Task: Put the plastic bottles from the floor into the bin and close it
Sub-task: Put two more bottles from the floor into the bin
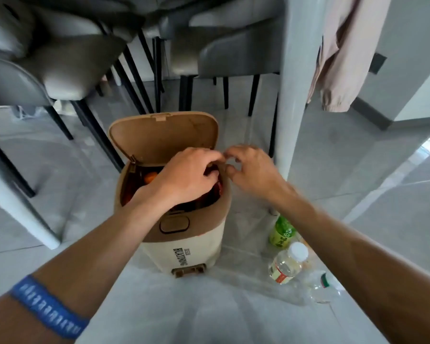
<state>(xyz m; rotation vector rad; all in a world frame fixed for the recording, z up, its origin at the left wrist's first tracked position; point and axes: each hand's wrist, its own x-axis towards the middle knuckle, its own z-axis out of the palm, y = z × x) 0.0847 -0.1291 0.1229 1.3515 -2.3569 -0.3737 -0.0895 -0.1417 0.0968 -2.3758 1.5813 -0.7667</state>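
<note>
The beige and brown bin [184,247] stands on the floor with its lid [164,135] tipped up and back. Orange and red items [150,177] show inside its mouth. My left hand [186,177] is over the opening with its fingers curled down into the contents; what they grip is hidden. My right hand [251,170] hovers at the bin's right rim, fingers loosely bent, with nothing visible in it. Right of the bin three plastic bottles lie on the floor: a green-labelled one [282,232], a clear one with a white cap [289,263] and a crumpled clear one [320,286].
Grey chairs with black legs [134,78] stand behind and left of the bin. A white table leg [293,95] rises just right of my right hand, with pale clothing [338,58] hanging beyond it. A clear plastic sheet [233,289] covers the tiled floor.
</note>
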